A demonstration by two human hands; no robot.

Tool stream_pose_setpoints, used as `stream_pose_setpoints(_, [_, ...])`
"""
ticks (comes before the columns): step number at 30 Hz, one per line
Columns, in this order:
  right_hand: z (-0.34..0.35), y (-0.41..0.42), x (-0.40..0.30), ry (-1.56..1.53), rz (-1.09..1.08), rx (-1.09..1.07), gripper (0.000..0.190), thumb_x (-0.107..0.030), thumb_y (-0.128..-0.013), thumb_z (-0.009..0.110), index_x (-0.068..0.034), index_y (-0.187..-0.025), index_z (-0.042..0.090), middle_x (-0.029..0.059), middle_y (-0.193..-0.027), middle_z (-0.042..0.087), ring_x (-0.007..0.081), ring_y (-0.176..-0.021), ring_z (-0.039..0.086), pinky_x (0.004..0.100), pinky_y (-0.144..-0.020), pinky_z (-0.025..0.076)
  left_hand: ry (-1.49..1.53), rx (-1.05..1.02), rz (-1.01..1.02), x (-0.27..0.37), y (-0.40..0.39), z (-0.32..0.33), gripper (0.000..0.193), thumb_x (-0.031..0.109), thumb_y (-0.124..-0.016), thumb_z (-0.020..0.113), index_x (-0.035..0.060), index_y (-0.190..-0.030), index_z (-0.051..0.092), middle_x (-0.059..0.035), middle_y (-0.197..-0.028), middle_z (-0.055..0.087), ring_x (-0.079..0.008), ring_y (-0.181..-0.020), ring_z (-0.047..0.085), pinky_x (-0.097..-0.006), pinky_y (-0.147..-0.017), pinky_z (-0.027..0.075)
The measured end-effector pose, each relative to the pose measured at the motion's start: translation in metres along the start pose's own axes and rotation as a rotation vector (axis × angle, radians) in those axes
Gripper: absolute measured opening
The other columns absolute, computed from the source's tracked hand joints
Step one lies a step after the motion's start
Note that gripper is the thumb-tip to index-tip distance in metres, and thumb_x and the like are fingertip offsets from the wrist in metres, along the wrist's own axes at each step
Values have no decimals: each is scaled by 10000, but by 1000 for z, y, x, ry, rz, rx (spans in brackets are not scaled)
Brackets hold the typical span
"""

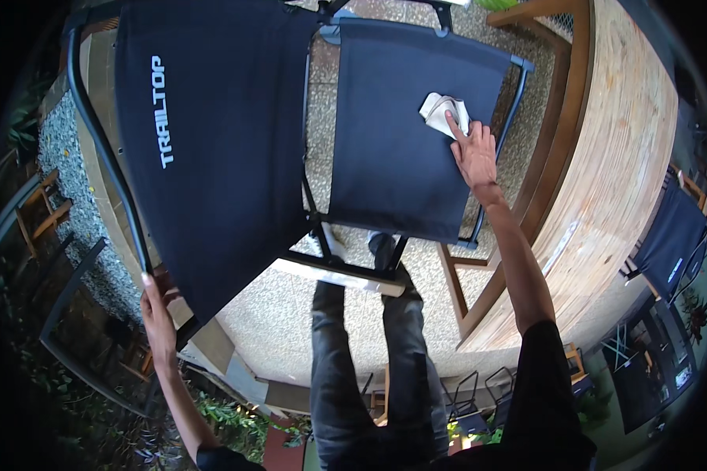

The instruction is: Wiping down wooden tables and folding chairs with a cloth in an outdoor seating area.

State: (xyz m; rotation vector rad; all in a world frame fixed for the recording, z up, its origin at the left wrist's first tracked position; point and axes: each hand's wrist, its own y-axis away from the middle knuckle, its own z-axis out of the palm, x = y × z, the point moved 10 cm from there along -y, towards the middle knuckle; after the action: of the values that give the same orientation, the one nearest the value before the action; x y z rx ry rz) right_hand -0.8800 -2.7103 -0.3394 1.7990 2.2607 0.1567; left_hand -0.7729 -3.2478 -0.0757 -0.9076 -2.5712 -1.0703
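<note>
A folding camp chair with dark navy fabric stands before me, its backrest (230,147) on the left and its seat (389,159) on the right. White lettering reading TRAILTOP runs along the backrest. My left hand (160,321) is around the black metal tube (109,141) at the backrest's edge, near its lower end in the picture. On the seat, close to its right edge, lies a folded white cloth (445,112). My right hand (477,154) holds it against the fabric, index finger stretched over it and the other fingers curled. The thumb is partly hidden.
A wooden table (618,147) with a brown frame (560,123) runs along the right. My legs (365,365) stand on pebbled paving beside the chair's white-edged armrest (353,279). Gravel (73,159) and plants lie left. Another navy chair (674,235) is beyond the table.
</note>
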Motion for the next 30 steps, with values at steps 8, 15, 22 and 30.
stream_pose_setpoints(8, [41, 174, -69, -310, -126, -258, 586, -159, -835, 611, -268, -1400, 503, 140, -960, 446, 304, -890, 456, 428, -818, 409, 68, -150, -13, 14, 2, 18, 756, 650, -950, 402, 27, -1366, 502, -48, -1001, 639, -111, -851, 573, -265, -780, 439])
stream_pose_setpoints(15, [58, 132, -146, -386, -173, -192, 438, -252, -858, 603, -300, -1293, 616, 72, -925, 482, 259, -923, 467, 404, -780, 351, 102, -171, -4, 14, 1, 20, 795, 701, -904, 439, 38, -1329, 549, -31, -917, 615, -111, -833, 561, -267, -783, 446])
stream_pose_setpoints(22, [73, 85, -225, -449, -369, -382, 402, -273, -896, 550, -371, -1282, 609, 70, -939, 497, 235, -984, 499, 371, -893, 371, 60, -181, 87, 30, 5, 29, 819, 709, -903, 425, 21, -1328, 553, -50, -939, 636, -122, -851, 574, -278, -812, 445])
stream_pose_setpoints(30, [21, 189, -57, -179, 92, -317, 414, -234, -877, 574, -324, -1279, 618, 92, -921, 528, 280, -966, 553, 424, -886, 453, 144, -203, 119, 27, 3, 20, 789, 703, -906, 432, 1, -1220, 610, -50, -913, 593, -117, -787, 538, -251, -738, 437])
